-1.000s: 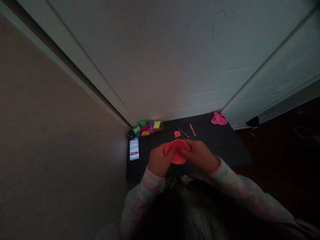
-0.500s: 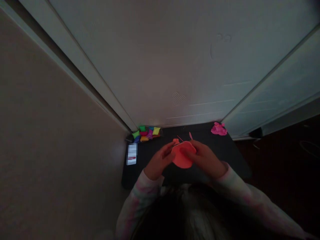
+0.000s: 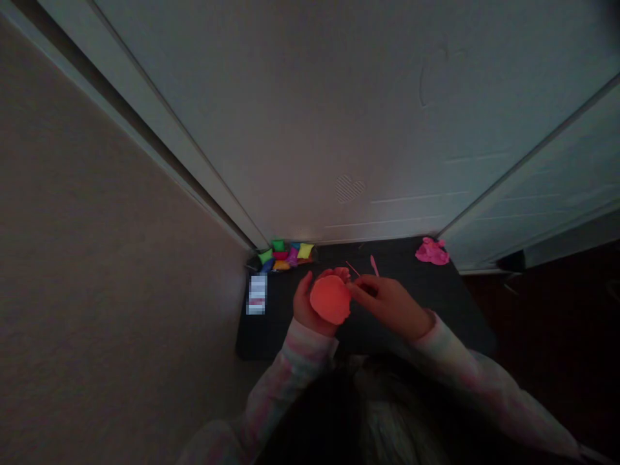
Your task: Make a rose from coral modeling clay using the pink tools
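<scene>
One coral disc [image 3: 330, 299] shows just below the frame's centre, held in the left hand [image 3: 303, 311]; the right hand [image 3: 387, 302] curls by its edge, pinching or not, I can't tell. Right of centre, a pink lump [image 3: 433, 252] sits on the bench [image 3: 453, 310].

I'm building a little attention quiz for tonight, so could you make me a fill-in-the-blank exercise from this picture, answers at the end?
1. The flat, round orange-red disc is cradled by the person's ____ hand.
2. The lumpy, clay-like mass near the dark table's far right corner is ____.
3. The striped relief on the pale panel behind is shaped like a ____.

Missing words: left; pink; heart.
</scene>
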A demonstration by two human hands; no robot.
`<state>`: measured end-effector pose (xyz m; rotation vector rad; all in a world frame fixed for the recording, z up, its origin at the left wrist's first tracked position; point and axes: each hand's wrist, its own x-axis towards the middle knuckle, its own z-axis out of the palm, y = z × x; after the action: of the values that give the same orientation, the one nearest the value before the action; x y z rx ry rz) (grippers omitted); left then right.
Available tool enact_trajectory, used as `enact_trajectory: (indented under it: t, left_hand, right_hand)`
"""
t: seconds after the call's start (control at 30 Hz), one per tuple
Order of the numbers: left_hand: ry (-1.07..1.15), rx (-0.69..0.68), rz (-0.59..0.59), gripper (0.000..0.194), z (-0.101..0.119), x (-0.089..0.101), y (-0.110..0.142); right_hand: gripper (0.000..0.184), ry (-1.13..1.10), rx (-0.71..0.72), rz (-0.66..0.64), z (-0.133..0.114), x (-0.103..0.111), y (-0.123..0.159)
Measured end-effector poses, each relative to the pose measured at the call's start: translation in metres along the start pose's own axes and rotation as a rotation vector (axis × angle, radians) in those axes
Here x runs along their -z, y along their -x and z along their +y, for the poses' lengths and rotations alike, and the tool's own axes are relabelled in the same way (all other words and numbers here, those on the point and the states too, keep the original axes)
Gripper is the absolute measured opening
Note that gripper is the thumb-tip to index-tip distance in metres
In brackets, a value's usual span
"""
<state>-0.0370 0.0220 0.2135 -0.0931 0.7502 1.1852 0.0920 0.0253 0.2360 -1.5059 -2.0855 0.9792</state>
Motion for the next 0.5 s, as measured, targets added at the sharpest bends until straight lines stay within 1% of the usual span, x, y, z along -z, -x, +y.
enact_trajectory:
  t: [0.1,0.17,0.2,0.27,0.33,0.4,0.5]
  left_hand:
    - [0.015,-0.030,-0.011,0.029,0.006,-0.006,0.003]
    - [0.012,-0.052,-0.016,0.029,0.009,-0.012,0.005]
    - [0.012,-0.062,-0.022,0.029,0.011,-0.015,0.007]
    - [0.004,-0.072,-0.042,0.031,0.014,-0.021,0.009]
    - [-0.014,-0.073,-0.058,0.033,0.016,-0.026,0.010]
    - [-0.022,-0.071,-0.087,0.035,0.017,-0.030,0.011]
    - [0.007,-0.057,-0.171,0.035,0.015,-0.033,0.012]
  right_hand:
    - [0.023,-0.121,0.057,0.146,0.002,0.010,0.006]
    - [0.018,-0.143,0.144,0.249,-0.001,0.012,0.013]
    - [0.016,-0.128,0.213,0.269,-0.003,0.012,0.017]
    - [0.017,-0.052,0.382,0.245,-0.009,0.009,0.023]
    - [0.025,0.049,0.515,0.196,-0.013,0.004,0.026]
    - [0.028,0.125,0.572,0.203,-0.016,-0.001,0.024]
    - [0.021,0.143,0.571,0.274,-0.015,-0.005,0.019]
